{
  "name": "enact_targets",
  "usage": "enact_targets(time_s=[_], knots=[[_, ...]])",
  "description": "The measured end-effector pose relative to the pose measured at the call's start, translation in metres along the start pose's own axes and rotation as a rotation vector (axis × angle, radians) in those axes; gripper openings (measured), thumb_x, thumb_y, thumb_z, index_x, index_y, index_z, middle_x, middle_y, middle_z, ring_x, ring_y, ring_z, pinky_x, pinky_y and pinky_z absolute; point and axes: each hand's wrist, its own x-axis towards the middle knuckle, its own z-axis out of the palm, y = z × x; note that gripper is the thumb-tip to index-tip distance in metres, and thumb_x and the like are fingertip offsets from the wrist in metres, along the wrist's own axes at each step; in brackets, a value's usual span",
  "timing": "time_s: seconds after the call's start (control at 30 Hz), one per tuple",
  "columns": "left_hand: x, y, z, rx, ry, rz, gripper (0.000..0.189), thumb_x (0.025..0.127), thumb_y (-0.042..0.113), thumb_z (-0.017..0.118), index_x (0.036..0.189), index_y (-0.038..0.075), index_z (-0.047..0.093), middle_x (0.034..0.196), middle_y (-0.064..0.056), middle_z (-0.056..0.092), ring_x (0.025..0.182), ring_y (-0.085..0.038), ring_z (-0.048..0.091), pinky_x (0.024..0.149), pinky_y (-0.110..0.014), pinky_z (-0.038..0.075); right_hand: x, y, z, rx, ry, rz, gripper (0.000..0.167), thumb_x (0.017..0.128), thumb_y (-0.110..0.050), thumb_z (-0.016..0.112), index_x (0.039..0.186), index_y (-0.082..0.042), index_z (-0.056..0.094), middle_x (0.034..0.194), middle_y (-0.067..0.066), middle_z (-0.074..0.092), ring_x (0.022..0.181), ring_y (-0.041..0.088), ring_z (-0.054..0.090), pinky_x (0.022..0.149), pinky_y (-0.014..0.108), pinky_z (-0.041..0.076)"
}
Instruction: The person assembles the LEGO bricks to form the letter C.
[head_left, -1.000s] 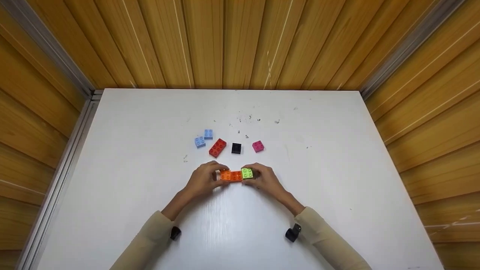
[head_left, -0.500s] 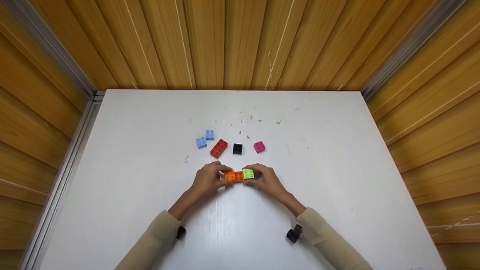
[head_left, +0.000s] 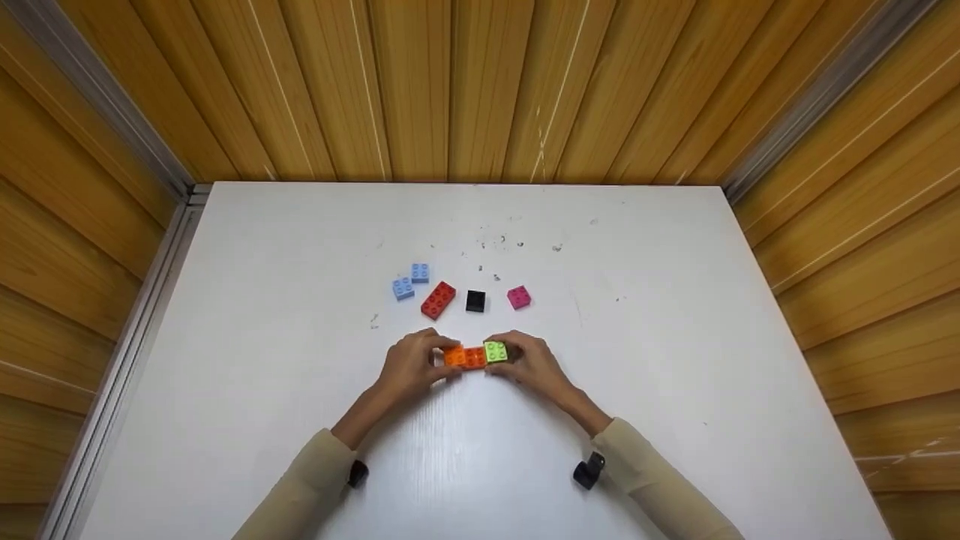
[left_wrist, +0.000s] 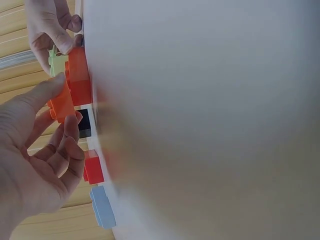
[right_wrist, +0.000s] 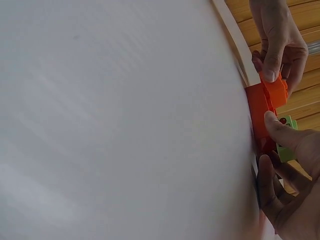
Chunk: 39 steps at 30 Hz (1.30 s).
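My left hand (head_left: 411, 363) pinches an orange brick (head_left: 454, 355) between thumb and fingers. It sits over the left end of a longer red-orange brick (head_left: 474, 357), whose studs show in the middle. A lime green brick (head_left: 496, 351) is on the right end, where my right hand (head_left: 529, 361) grips with thumb and fingers. In the right wrist view the green brick (right_wrist: 286, 150) bears a small printed mark, and my right thumb (right_wrist: 281, 129) presses across the red-orange brick (right_wrist: 258, 112). The left wrist view shows my left thumb (left_wrist: 46, 92) on the orange brick (left_wrist: 62, 105).
Beyond the hands on the white table (head_left: 645, 330) lie a red brick (head_left: 438, 300), a black brick (head_left: 475, 301) and a magenta brick (head_left: 519, 297). Two light blue bricks (head_left: 403, 288) are to the left. Wood-panelled walls (head_left: 480, 90) border the table's back and sides.
The left hand and the orange brick shifted slightly right, then a little back left. The right hand keeps its grip at the green end. The loose bricks have not moved on the table.
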Motion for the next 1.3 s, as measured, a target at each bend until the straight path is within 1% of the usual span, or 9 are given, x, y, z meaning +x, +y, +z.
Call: enact_targets(time_s=[0.2, 0.4, 0.53, 0.7, 0.8, 1.0, 1.17, 1.23, 1.3], knots=[[0.005, 0.002, -0.001, 0.002, -0.031, -0.018, 0.039, 0.078, 0.025, 0.090, 0.114, 0.013, 0.079, 0.092, 0.000, 0.069, 0.078, -0.012, 0.060, 0.067, -0.027, 0.048, 0.000, 0.001, 0.000, 0.009, 0.009, -0.012, 0.041, 0.080, -0.019, 0.087, 0.118, -0.010, 0.074, 0.110, 0.006, 0.075, 0.090, 0.008, 0.058, 0.079, 0.021, 0.046], [0.012, 0.011, -0.003, 0.107, -0.054, -0.038, 0.041, 0.077, 0.025, 0.090, 0.115, 0.014, 0.079, 0.093, -0.002, 0.068, 0.077, -0.014, 0.058, 0.068, -0.031, 0.048, 0.003, 0.000, -0.003, 0.015, 0.013, -0.013, 0.040, 0.080, -0.019, 0.087, 0.117, -0.009, 0.074, 0.107, 0.006, 0.075, 0.088, 0.009, 0.057, 0.077, 0.020, 0.044], [0.016, 0.015, -0.001, 0.149, -0.041, -0.043, 0.041, 0.078, 0.025, 0.089, 0.116, 0.013, 0.079, 0.097, -0.003, 0.070, 0.076, -0.014, 0.054, 0.070, -0.031, 0.049, 0.006, -0.004, -0.006, -0.032, 0.022, -0.017, 0.040, 0.080, -0.018, 0.087, 0.117, -0.009, 0.074, 0.107, 0.006, 0.075, 0.089, 0.012, 0.059, 0.078, 0.022, 0.045], [0.015, 0.014, 0.000, 0.164, -0.033, -0.047, 0.039, 0.079, 0.023, 0.089, 0.115, 0.012, 0.079, 0.096, -0.004, 0.071, 0.073, -0.012, 0.052, 0.067, -0.028, 0.047, 0.010, -0.006, -0.005, -0.102, -0.004, -0.005, 0.042, 0.080, -0.020, 0.086, 0.118, -0.009, 0.074, 0.111, 0.006, 0.076, 0.097, 0.017, 0.065, 0.085, 0.027, 0.050], [0.017, 0.014, -0.002, 0.173, -0.036, -0.034, 0.038, 0.080, 0.023, 0.088, 0.114, 0.011, 0.078, 0.094, -0.005, 0.070, 0.073, -0.013, 0.053, 0.067, -0.028, 0.047, 0.015, -0.003, -0.005, -0.081, -0.001, -0.012, 0.042, 0.079, -0.020, 0.088, 0.117, -0.009, 0.074, 0.110, 0.007, 0.076, 0.095, 0.016, 0.066, 0.085, 0.027, 0.052], [0.019, 0.016, 0.000, 0.194, -0.062, 0.015, 0.035, 0.083, 0.018, 0.086, 0.113, 0.008, 0.074, 0.096, -0.008, 0.068, 0.072, -0.015, 0.050, 0.067, -0.030, 0.048, 0.014, 0.008, -0.004, 0.024, 0.008, -0.020, 0.042, 0.075, -0.019, 0.091, 0.112, -0.008, 0.076, 0.101, 0.007, 0.077, 0.080, 0.006, 0.060, 0.072, 0.018, 0.049], [0.021, 0.016, -0.010, 0.179, -0.112, 0.024, 0.035, 0.084, 0.017, 0.085, 0.116, 0.006, 0.072, 0.098, -0.010, 0.069, 0.077, -0.018, 0.054, 0.075, -0.037, 0.054, 0.017, 0.004, -0.004, 0.027, -0.008, -0.011, 0.043, 0.074, -0.019, 0.092, 0.112, -0.009, 0.075, 0.098, 0.006, 0.076, 0.079, 0.006, 0.056, 0.072, 0.019, 0.045], [0.019, 0.012, -0.016, 0.155, -0.156, 0.033, 0.039, 0.084, 0.018, 0.085, 0.119, 0.006, 0.071, 0.103, -0.011, 0.070, 0.079, -0.019, 0.056, 0.075, -0.038, 0.054, 0.017, 0.004, -0.003, 0.024, -0.017, -0.006, 0.042, 0.075, -0.021, 0.091, 0.112, -0.010, 0.075, 0.097, 0.005, 0.075, 0.079, 0.006, 0.055, 0.072, 0.019, 0.044], [0.018, 0.007, -0.023, 0.108, -0.207, 0.063, 0.043, 0.085, 0.018, 0.084, 0.123, 0.006, 0.070, 0.109, -0.011, 0.072, 0.081, -0.018, 0.059, 0.075, -0.036, 0.054, 0.015, 0.005, 0.000, 0.016, -0.024, 0.012, 0.042, 0.075, -0.022, 0.091, 0.112, -0.011, 0.074, 0.096, 0.003, 0.074, 0.079, 0.006, 0.054, 0.072, 0.019, 0.044]])
